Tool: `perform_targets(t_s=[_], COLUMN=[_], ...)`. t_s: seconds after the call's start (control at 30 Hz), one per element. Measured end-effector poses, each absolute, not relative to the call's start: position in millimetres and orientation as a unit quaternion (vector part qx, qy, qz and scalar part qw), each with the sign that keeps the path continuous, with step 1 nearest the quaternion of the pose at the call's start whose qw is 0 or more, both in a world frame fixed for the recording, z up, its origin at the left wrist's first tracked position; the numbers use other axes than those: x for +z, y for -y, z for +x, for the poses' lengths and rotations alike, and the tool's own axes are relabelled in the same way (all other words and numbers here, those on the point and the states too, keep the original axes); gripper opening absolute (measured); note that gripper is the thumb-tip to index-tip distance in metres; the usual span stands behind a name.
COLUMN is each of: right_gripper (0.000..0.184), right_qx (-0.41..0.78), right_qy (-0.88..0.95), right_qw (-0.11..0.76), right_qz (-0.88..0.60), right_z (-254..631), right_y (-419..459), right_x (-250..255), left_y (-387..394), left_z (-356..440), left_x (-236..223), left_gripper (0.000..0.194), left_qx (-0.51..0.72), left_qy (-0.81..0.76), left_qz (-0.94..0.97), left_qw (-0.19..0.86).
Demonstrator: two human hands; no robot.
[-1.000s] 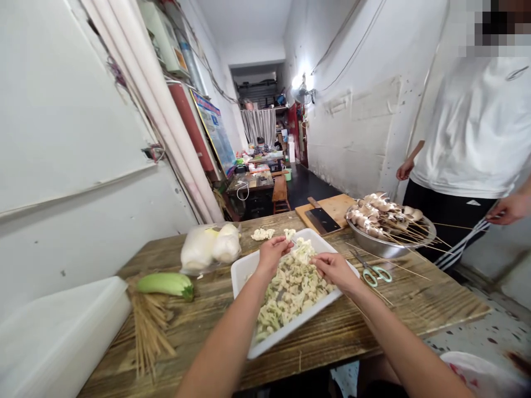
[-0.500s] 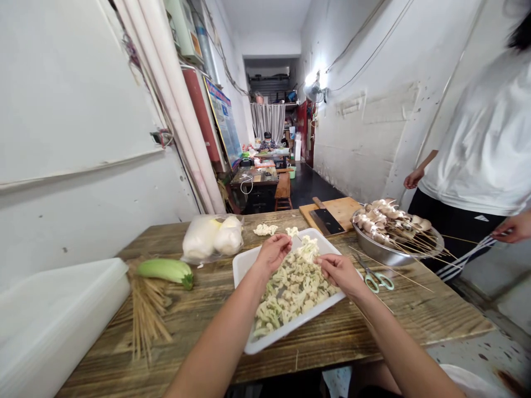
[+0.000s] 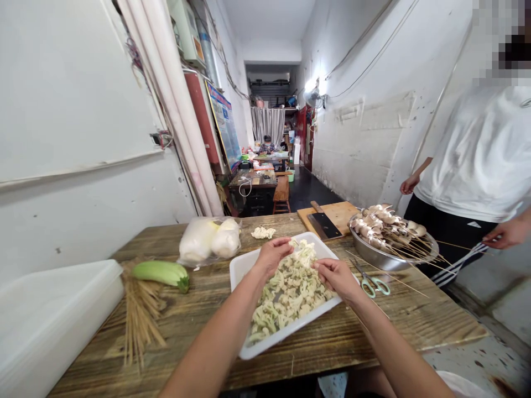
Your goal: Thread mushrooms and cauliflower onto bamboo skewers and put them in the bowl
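Note:
A white plastic tray (image 3: pixel 290 331) of cut cauliflower (image 3: pixel 286 298) lies before me on the wooden table. Above its far part, my left hand (image 3: pixel 274 257) pinches a small cauliflower floret (image 3: pixel 294 243), partly hidden by the fingers. My right hand (image 3: pixel 334 273) is closed over the tray's right side, fingertips beside pale florets. A thin bamboo skewer (image 3: pixel 382 312) shows past my right wrist and appears to run through that hand; its middle is hidden. Beyond the tray lies a short row of cauliflower pieces (image 3: pixel 263 232).
Left are stacked white trays (image 3: pixel 62 315), loose skewers (image 3: pixel 143 320), a green gourd (image 3: pixel 161 273) and bagged white vegetables (image 3: pixel 211 240). Right are scissors (image 3: pixel 373 283), a cleaver (image 3: pixel 326 225) on a cutting board (image 3: pixel 340 213) and a metal bowl (image 3: pixel 388 257) of skewered mushrooms. A person (image 3: pixel 477 155) stands beside it.
The view has shifted slightly. My left hand has come a little lower and the floret at its fingertips has sunk nearer the tray's far rim. My right hand stays nearly in place.

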State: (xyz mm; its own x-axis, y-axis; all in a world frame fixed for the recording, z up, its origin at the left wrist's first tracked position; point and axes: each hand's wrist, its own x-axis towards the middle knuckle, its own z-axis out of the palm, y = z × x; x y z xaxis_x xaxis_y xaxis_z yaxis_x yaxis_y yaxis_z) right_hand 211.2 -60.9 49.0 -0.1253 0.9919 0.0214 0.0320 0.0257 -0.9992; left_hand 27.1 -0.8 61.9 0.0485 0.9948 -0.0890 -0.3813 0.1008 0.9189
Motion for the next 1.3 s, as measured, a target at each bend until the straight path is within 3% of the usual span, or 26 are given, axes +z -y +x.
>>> perform_targets(t_s=[0.13,0.37,0.43,0.6,0.87,1.03,1.3], right_gripper=[0.033,0.033,0.033,0.033,0.03,0.032,0.032], right_qx=[0.515,0.515,0.509,0.5,0.522,0.52,0.534], right_qy=[0.548,0.534,0.532,0.535,0.545,0.546,0.549], right_qw=[0.467,0.476,0.483,0.484,0.449,0.447,0.441], right_qz=[-0.465,-0.472,-0.474,-0.479,-0.478,-0.481,-0.469], right_z=[211,214,215,213,211,212,212], right_y=[61,58,57,57,59,59,58], right_x=[49,45,44,45,49,49,48], left_y=[-6,-14,-14,-12,-6,-9,-10], left_z=[27,22,24,36,40,36,21], left_x=[50,37,34,31,47,50,63], left_gripper=[0.015,0.003,0.006,0.017,0.032,0.023,0.011], left_qx=[0.545,0.411,0.388,0.434,0.518,0.55,0.492], left_qy=[-0.493,-0.534,-0.524,-0.54,-0.466,-0.434,-0.338], left_qz=[0.465,0.688,0.698,0.542,0.362,0.309,0.192], left_qw=[0.494,0.27,0.296,0.476,0.619,0.643,0.779])
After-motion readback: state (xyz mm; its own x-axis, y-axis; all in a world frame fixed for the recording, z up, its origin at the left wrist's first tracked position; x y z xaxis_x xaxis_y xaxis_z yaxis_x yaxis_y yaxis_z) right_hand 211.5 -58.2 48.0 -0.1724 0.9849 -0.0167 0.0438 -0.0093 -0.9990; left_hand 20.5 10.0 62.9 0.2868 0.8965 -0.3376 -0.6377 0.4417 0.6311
